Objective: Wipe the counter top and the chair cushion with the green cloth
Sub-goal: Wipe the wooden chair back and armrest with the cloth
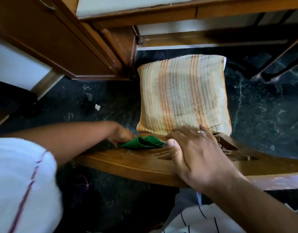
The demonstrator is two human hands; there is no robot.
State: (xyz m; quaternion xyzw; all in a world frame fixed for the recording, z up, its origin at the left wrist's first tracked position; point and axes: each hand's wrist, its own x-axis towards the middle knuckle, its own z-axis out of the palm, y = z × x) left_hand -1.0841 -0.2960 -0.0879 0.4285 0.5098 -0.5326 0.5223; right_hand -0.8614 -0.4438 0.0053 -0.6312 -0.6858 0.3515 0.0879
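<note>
The striped orange and cream chair cushion [183, 95] lies on the seat of a wooden chair, seen from above. The green cloth [142, 142] is bunched at the cushion's near left corner, against the chair's backrest rail [128, 163]. My left hand [122, 134] grips the cloth's left end. My right hand [193, 153], with a ring on one finger, rests flat over the top of the backrest rail, fingers spread and touching the cushion's near edge. The white counter top [121, 5] shows at the upper edge of the view.
A wooden cabinet [69, 47] stands to the left of the chair, with a wooden table frame [178, 14] behind it. The floor [262, 106] is dark green marble with a small white scrap [97, 107] on it. Dark furniture legs [271, 68] stand at the upper right.
</note>
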